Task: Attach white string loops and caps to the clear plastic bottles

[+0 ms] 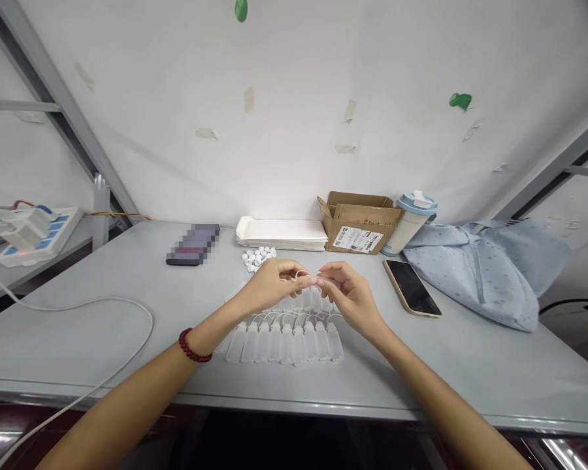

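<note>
Above the middle of the table, my left hand (274, 284) and my right hand (347, 294) meet at their fingertips, both closed. A thin white loop (298, 274) curves out of my left fingers. In my right fingers is a whitish translucent piece, which looks like a small plastic bottle mostly hidden by the hand. Below my hands lies a row of small translucent plastic bottles (287, 343), side by side, with white loops at their necks. More bottles (311, 300) lie behind that row, partly covered by my hands. Several small white caps (257, 256) are heaped beyond my left hand.
A stack of white trays (284, 234), an open cardboard box (360, 225) and a blue-lidded cup (406, 222) line the wall. At right are a phone (411, 288) and a pale blue bag (475, 274). A dark, blurred-out device (193, 245) and a white cable (127, 300) lie left.
</note>
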Available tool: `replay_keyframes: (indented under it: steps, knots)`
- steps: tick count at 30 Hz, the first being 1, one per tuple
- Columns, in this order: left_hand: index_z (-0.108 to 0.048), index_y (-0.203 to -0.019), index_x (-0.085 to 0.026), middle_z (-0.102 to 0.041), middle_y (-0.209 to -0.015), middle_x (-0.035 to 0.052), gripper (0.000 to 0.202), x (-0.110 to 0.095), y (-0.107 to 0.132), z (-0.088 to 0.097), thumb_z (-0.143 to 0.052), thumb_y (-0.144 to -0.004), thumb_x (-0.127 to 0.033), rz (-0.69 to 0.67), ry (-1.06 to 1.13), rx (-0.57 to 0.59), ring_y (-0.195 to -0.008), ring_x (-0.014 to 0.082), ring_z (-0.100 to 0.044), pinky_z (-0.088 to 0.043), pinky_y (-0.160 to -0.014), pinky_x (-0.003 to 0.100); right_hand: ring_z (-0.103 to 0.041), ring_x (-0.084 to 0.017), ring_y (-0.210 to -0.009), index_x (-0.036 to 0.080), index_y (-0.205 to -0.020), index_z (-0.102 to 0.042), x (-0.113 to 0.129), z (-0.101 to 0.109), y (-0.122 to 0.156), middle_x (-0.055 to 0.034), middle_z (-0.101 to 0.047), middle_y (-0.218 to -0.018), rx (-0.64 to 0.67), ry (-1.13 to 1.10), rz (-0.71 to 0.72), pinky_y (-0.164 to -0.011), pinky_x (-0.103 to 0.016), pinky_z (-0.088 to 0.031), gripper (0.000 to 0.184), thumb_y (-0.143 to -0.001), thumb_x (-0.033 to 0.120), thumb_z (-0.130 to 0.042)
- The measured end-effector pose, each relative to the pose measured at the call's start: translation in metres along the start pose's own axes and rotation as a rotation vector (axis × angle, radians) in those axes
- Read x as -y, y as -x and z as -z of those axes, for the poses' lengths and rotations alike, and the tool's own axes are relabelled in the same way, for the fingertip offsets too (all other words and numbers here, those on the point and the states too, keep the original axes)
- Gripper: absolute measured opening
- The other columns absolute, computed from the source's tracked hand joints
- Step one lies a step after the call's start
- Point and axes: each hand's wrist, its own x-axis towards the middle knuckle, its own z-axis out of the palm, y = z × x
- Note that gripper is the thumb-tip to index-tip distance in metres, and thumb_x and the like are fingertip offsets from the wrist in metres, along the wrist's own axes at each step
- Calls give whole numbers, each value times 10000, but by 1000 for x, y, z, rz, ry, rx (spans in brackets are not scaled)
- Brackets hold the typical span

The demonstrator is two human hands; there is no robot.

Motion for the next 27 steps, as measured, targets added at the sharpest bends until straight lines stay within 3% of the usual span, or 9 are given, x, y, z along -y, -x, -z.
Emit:
replay_keyframes:
  steps: [5,12,22,27]
  knots:
    - [-630,-690,-115,-635,-690,39,347,1,-1,0,-544,-828,-422,24,25,53,-585,115,-596,-503,-584,237,-564,-111,-580,198,-942,-529,-2,0,0,-28,-652,-799,-27,42,38,-500,-235,-430,208,-819,355,-588]
    - [-678,-898,-169,-672,-859,31,208,-1,3,1,-577,-815,-330,-76,-45,49,-696,122,-598,-492,-651,241,-563,-107,-565,198,-936,-526,-2,1,0,-22,-656,-780,-8,16,17,-496,-231,-428,207,-821,360,-587]
    - [-620,-732,-127,-655,-723,51,361,0,1,1,-510,-844,-452,1,-69,89,-640,132,-607,-496,-622,251,-588,-125,-636,204,-988,-513,-1,1,1,-32,-657,-811,6,57,22,-536,-244,-456,249,-811,357,-597]
    - [-615,-719,-117,-649,-703,51,356,-1,-1,2,-542,-823,-450,13,31,32,-601,122,-593,-506,-599,250,-617,-163,-754,192,-946,-574,1,2,-1,-60,-652,-902,-42,104,88,-602,-274,-505,261,-759,356,-653]
